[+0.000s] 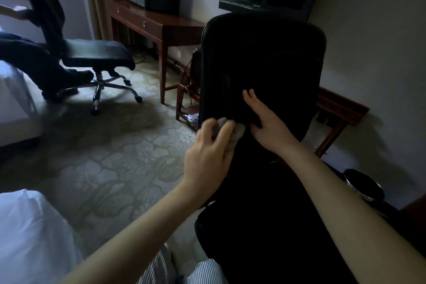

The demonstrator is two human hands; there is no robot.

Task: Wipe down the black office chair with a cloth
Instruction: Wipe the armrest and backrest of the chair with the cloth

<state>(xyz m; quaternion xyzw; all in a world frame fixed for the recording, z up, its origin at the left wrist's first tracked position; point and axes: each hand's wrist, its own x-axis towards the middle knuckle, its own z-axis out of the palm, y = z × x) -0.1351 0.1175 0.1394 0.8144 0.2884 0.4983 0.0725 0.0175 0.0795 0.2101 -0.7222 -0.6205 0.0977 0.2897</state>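
Left hand (207, 154) on top of grey cloth (238, 132), fingers spread and nearly straight, pressing it to the lower left edge of the black chair (265, 53) backrest; hand blurred. Right hand (267, 120) flat on the backrest just beside the cloth, fingers splayed, holding nothing. Chair stands in front of the person, near the wall. Second chair (96, 55) and wooden desk (156, 23) further left on patterned carpet (103, 157).

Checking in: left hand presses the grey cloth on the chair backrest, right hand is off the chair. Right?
Not quite. In the head view the right hand rests flat on the backrest, beside the grey cloth; the left hand does press that cloth there.
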